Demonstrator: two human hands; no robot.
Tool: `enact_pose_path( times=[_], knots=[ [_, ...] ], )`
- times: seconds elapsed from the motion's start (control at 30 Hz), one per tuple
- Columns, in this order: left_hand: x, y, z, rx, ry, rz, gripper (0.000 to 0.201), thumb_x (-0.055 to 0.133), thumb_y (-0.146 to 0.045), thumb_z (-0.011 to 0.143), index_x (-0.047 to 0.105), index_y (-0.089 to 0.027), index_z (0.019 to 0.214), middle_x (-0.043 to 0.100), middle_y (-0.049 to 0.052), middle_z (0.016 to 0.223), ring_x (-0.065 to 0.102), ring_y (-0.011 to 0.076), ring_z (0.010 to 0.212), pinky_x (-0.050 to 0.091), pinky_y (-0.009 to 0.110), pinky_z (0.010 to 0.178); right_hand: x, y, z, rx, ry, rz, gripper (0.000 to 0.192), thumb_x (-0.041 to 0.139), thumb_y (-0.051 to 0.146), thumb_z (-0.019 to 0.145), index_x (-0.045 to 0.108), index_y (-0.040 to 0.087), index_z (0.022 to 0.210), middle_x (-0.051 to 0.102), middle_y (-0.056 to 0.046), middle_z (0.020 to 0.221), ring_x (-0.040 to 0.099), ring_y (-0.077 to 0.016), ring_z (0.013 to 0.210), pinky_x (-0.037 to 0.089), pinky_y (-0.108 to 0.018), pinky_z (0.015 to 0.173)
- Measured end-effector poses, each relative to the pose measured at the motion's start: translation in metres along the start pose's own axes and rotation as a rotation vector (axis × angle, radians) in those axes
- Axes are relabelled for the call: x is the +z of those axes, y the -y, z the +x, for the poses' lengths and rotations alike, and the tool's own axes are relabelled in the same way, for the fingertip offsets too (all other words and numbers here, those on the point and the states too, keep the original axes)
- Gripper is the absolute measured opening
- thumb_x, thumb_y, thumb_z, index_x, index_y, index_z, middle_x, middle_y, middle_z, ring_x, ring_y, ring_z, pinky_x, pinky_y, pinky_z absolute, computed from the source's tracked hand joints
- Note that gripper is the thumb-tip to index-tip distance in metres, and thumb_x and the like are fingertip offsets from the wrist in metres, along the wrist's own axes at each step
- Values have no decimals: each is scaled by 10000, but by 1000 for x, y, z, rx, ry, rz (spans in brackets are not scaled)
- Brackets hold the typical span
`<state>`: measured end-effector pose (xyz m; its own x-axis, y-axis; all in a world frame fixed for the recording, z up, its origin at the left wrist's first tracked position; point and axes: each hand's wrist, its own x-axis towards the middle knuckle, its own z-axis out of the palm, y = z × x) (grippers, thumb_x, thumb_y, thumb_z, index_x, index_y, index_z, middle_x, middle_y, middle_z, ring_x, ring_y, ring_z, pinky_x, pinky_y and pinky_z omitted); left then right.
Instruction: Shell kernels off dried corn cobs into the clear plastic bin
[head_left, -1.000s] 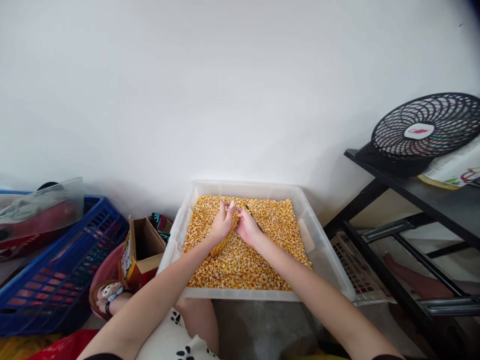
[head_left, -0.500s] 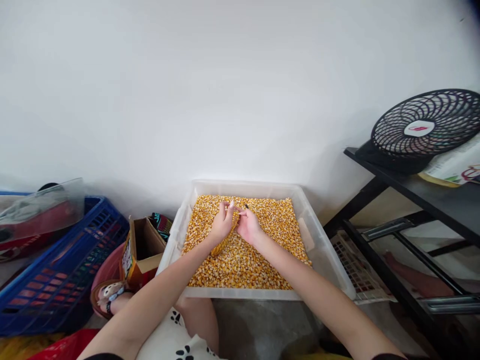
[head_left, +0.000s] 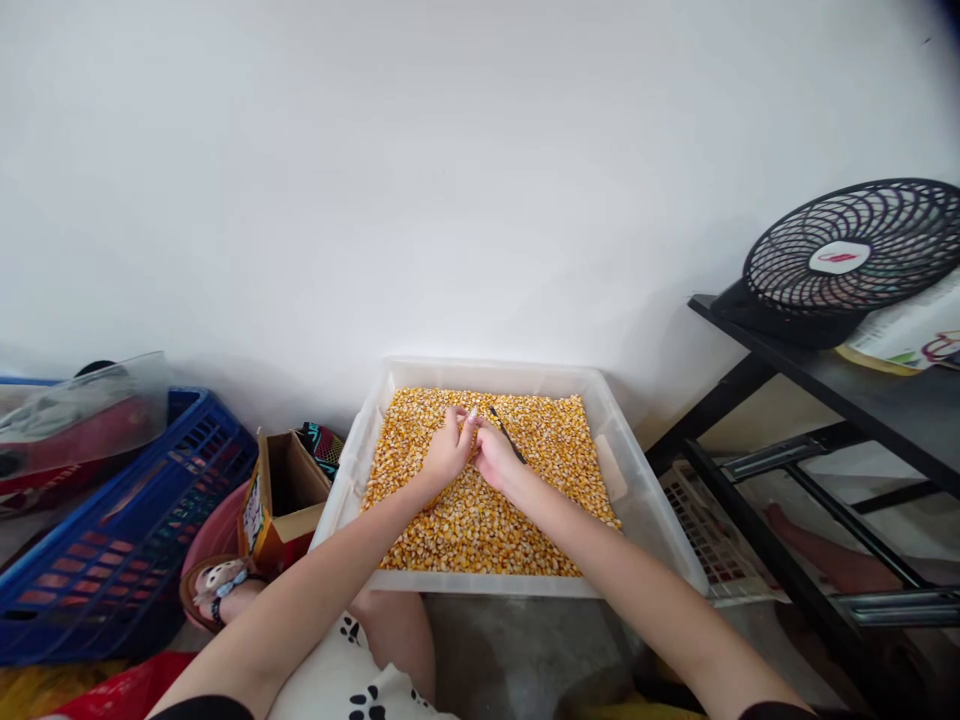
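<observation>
A shallow translucent plastic bin (head_left: 652, 520) holds a broad layer of loose yellow corn kernels (head_left: 480, 530). Over the middle of the kernels my left hand (head_left: 448, 447) and my right hand (head_left: 495, 455) meet at the fingertips. The fingers of both are bent and closed together; whatever lies between them is too small or hidden to make out. A thin black stick-like thing (head_left: 508, 435) shows along the far side of my right hand. Whether that hand grips it or it lies on the kernels cannot be told.
To the left stand a blue plastic crate (head_left: 112, 560), an open cardboard box (head_left: 289, 490) and a pink basin (head_left: 217, 535). On the right a black fan (head_left: 840, 257) sits on a black metal rack (head_left: 810, 395). A white wall (head_left: 480, 180) rises behind the bin.
The yellow strand of kernels below my left hand no longer shows. My hands have drawn closer together, and more of the black stick-like thing is visible beside my right hand.
</observation>
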<state>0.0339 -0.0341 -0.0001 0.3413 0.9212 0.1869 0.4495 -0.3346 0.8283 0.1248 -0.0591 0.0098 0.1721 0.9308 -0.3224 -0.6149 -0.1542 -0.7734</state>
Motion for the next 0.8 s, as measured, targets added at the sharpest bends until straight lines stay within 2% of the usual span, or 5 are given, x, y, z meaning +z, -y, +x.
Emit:
enact_pose_path(
  times=[0.1, 0.17, 0.33, 0.5, 0.8],
  knots=[
    [0, 2, 4, -18, -20, -109, 373, 306, -526, 892, 427, -210, 1047, 581, 20, 714, 598, 207, 709, 421, 309, 695, -2, 6, -1, 53, 56, -2, 180, 498, 205, 645, 612, 209, 784, 610, 35, 595, 530, -136, 580, 381, -237, 517],
    [-1, 2, 8, -23, -61, -221, 350, 307, -520, 894, 422, -211, 1010, 571, 18, 759, 586, 188, 765, 426, 299, 739, -2, 9, -3, 52, 110, -4, 203, 492, 267, 687, 627, 209, 828, 646, 10, 674, 572, -156, 656, 419, -259, 561],
    [-3, 0, 16, -32, -212, -424, 303, 325, -474, 901, 444, -197, 885, 526, 34, 867, 525, 168, 908, 404, 282, 858, 2, 0, -4, -159, 166, -146, 288, 618, 401, 711, 627, 256, 959, 677, 3, 1001, 582, -198, 975, 455, -308, 789],
    [-4, -2, 15, -102, -229, -511, 247, 353, -419, 901, 450, -196, 859, 499, 31, 861, 499, 174, 918, 384, 301, 893, 1, -10, 0, -306, 183, -208, 341, 640, 429, 705, 614, 277, 1009, 616, 6, 1186, 483, -211, 1181, 348, -363, 1008],
    [-4, -5, 15, -142, -240, -531, 230, 360, -415, 883, 437, -202, 844, 478, 20, 847, 490, 168, 889, 384, 287, 877, 3, -7, -5, -424, 153, -391, 501, 585, 495, 748, 542, 290, 1203, 460, -9, 1377, 351, -187, 1306, 213, -367, 1106]
  ],
)
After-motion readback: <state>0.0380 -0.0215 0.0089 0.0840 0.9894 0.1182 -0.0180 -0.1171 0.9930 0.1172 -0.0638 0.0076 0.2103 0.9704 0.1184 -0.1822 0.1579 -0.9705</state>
